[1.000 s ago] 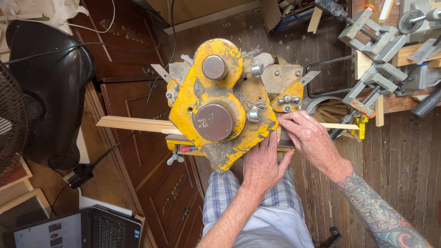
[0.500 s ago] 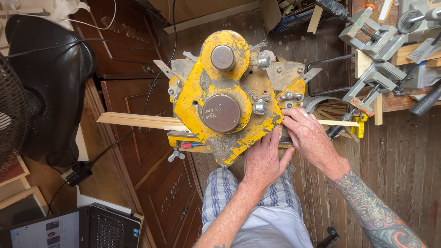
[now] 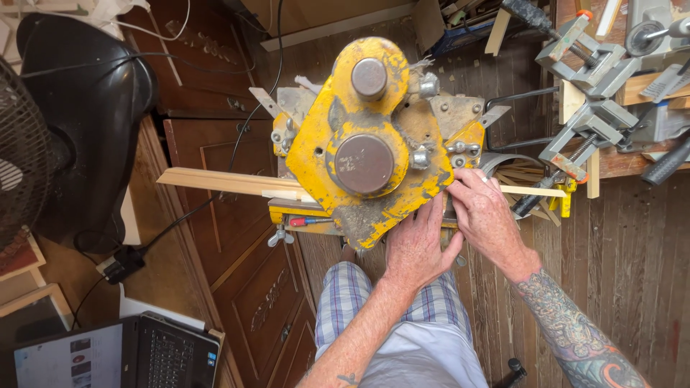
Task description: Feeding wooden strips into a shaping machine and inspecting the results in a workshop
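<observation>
A yellow, dust-caked saw housing [image 3: 366,144] with two round grey caps fills the middle of the view. A long thin wooden strip [image 3: 223,183] runs under it from left to right, and its thin end sticks out at the right [image 3: 539,190]. My left hand [image 3: 420,248] lies flat on the machine's front edge, fingers pointing under the housing. Just right of the housing, my right hand [image 3: 489,215] has its fingers curled over the strip. The strip's middle and the blade are hidden by the housing.
Several metal clamps [image 3: 586,126] lie on a bench at the upper right. A black fan [image 3: 79,129] stands at the left, with a laptop [image 3: 122,356] at the lower left. Dark wooden cabinet doors [image 3: 230,237] and cables lie beneath the machine, and my legs are below.
The view has shifted a little, so the yellow housing sits higher in the picture. Both hands keep their places at the strip beside the housing.
</observation>
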